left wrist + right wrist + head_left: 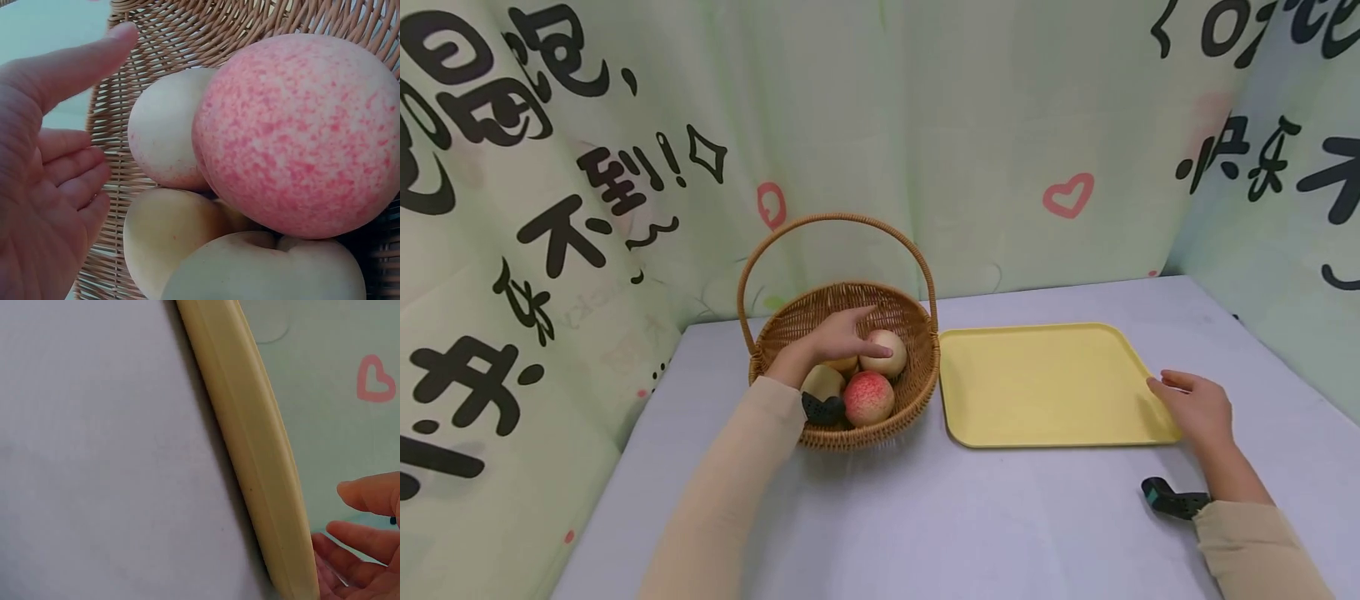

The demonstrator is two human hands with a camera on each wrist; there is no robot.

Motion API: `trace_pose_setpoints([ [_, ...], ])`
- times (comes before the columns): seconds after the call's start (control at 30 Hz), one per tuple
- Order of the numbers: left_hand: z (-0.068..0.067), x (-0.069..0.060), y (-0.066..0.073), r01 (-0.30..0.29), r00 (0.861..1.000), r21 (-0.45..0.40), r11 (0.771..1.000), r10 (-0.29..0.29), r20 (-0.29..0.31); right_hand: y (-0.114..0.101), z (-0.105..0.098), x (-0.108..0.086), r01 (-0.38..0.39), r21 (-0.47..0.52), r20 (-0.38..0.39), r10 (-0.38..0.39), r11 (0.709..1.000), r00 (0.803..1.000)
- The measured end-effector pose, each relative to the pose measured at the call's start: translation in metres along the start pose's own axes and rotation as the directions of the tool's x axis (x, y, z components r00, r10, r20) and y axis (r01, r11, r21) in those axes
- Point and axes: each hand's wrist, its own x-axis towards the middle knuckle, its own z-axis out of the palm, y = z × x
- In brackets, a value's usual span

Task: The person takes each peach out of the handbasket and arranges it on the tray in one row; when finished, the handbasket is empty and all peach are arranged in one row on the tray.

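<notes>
My left hand (838, 337) is over the wicker basket (916, 410), thumb and fingers spread apart, with nothing gripped. Below and beside it lie several round fruits. One is a red-speckled peach (869, 398), large in the left wrist view (300, 137). A pale fruit with a faint pink blush (884, 353) sits behind it, and a yellowish fruit (169, 231) and a dimpled cream fruit (269, 272) lie close by. My right hand (1201, 410) is at the right edge of the yellow tray (1052, 387), fingers loosely bent; whether they touch the rim I cannot tell.
The basket's tall arched handle (838, 218) rises over its opening. A black wrist device (1176, 500) sits by the right sleeve. White cloth covers the table (985, 525), and a printed curtain (992, 150) hangs behind and along the sides.
</notes>
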Motion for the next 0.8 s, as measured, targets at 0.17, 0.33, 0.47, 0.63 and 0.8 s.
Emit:
trace_pose_setpoints([
  [0.17,0.003,0.002,-0.002,-0.02,1.0,0.018,1.0,0.02,0.012,0.008,0.0,0.003,-0.12,0.054,0.033,0.119,0.991,0.992],
  [0.33,0.004,0.003,-0.002,-0.041,0.999,0.035,0.999,0.041,0.025,0.015,0.0,0.006,-0.207,0.115,0.041,0.204,0.971,0.978],
  [0.47,0.007,0.005,-0.002,-0.046,0.998,0.029,0.999,0.045,0.036,0.022,-0.002,0.007,-0.195,0.133,0.04,0.191,0.972,0.981],
  [0.63,0.01,0.009,-0.002,-0.059,0.997,0.037,0.998,0.057,0.054,0.03,0.0,0.009,-0.169,0.139,0.029,0.167,0.976,0.986],
  [0.8,0.009,0.011,0.0,-0.08,0.995,0.085,0.993,0.074,0.069,0.032,0.002,0.012,-0.189,0.136,0.03,0.187,0.972,0.982],
])
